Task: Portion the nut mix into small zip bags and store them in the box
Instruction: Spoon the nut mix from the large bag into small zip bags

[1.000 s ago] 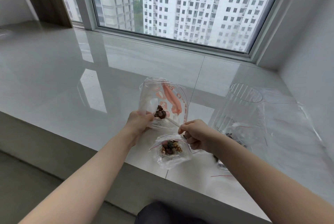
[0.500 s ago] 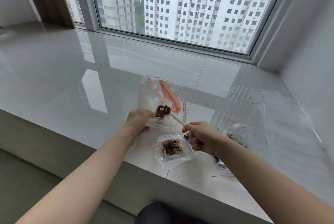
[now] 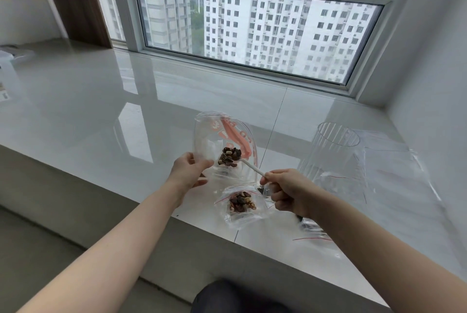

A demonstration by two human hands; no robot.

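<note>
Two hands at work: left hand (image 3: 187,170) pinches the large printed zip bag (image 3: 223,145) upright to steady it, right hand (image 3: 288,192), fingers curled round the white spoon (image 3: 249,166), lifts nut mix (image 3: 229,157) toward the small filled zip bag (image 3: 243,205) lying near, clear box (image 3: 331,158) right.

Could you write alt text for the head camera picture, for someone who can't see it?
A person's right hand lifts a spoon heaped with nut mix from a large clear bag held by the left hand. A small filled zip bag lies below on a glossy white sill.
</note>
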